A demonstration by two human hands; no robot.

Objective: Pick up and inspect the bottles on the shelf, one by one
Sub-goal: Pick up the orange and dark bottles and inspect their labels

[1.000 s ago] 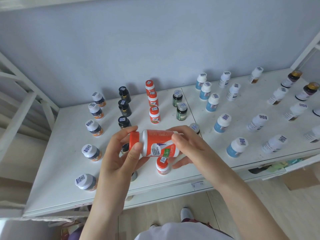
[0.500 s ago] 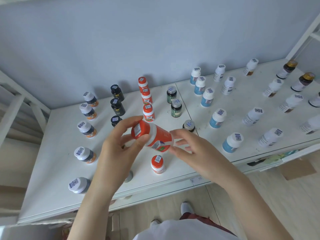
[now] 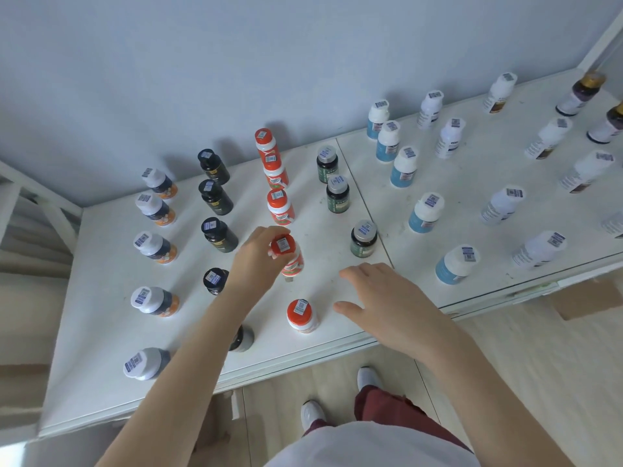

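The orange-capped bottle stood in the orange column on the white shelf, roughly upright and leaning slightly. I could not tell whether its base was touching the surface. My left grip held it at the cap, fingers and thumb curled round the rim, with the barcode sticker on the cap facing up. My right grip held nothing. Its fingers were spread and relaxed above the front of the shelf, apart from the bottle.

Same column, noted: a front orange bottle just to the near side, between my two forearms, and a third orange bottle just behind the held one, with two more beyond it towards the wall.

To the left ran a column of black bottles, the nearest of them partly hidden by my left forearm. Further left was a column of white-capped bottles with orange labels.

To the right stood three green bottles, then blue-labelled bottles, then white bottles. Two dark bottles with gold caps stood at the far right end.

Every cap I could see carried a barcode sticker. Label text was too small to read.
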